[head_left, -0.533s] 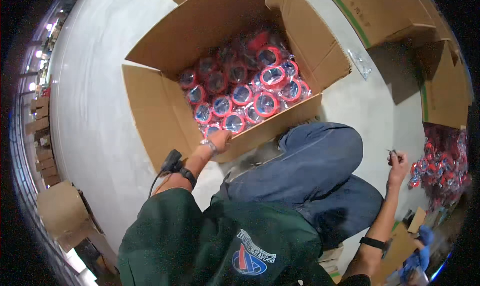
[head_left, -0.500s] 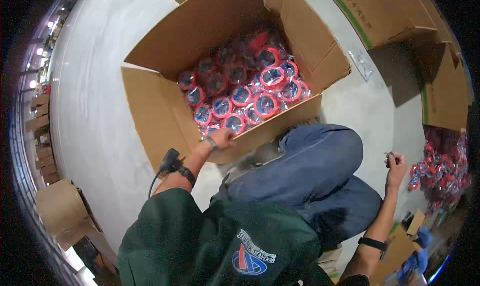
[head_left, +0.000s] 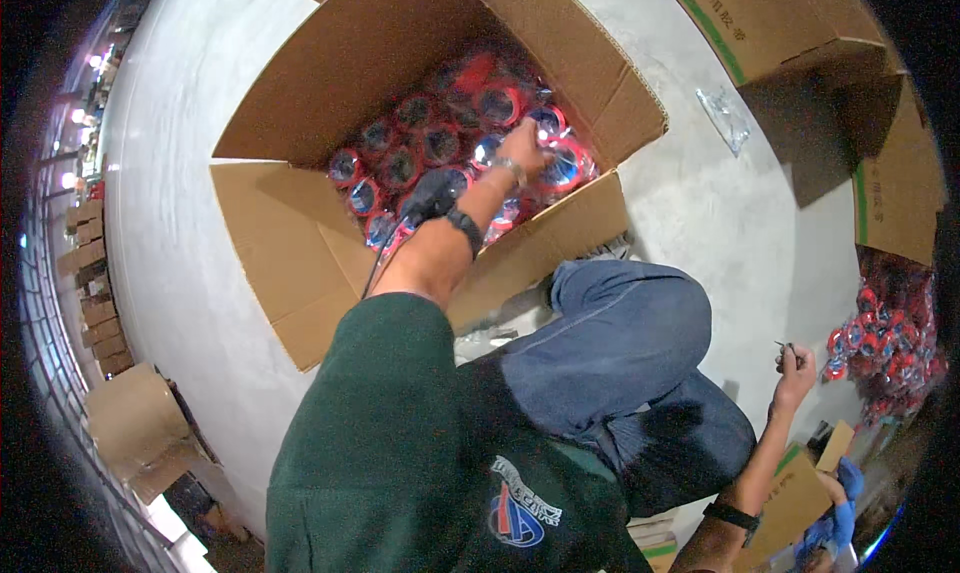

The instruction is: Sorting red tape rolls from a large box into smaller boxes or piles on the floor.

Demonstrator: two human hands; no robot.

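A big open cardboard box (head_left: 290, 73) stands before me, holding several tape rolls (head_left: 401, 165) with red rims and blue insides, wrapped in clear plastic. My left hand (head_left: 524, 151) reaches in over its near wall, down at the rolls toward the right side. Its fingertips are too blurred to show whether they grip one. Away to the right, beyond my bent knee, my right hand (head_left: 795, 369) is closed around a small dark tool (head_left: 782, 348) with a thin tip. Fingers cover most of that tool, so I cannot tell its kind.
More cardboard boxes (head_left: 790, 23) stand at the far right. A heap of red plastic-wrapped rolls (head_left: 885, 338) lies on the right, with blue cloth (head_left: 842, 523) below it. Clear plastic scrap (head_left: 724, 121) is on the floor (head_left: 190, 173). A carton (head_left: 138, 418) sits lower left.
My left hand has moved from the box's near edge farther in and to the right, among the rolls. My right hand has dropped slightly, still holding the small dark tool.
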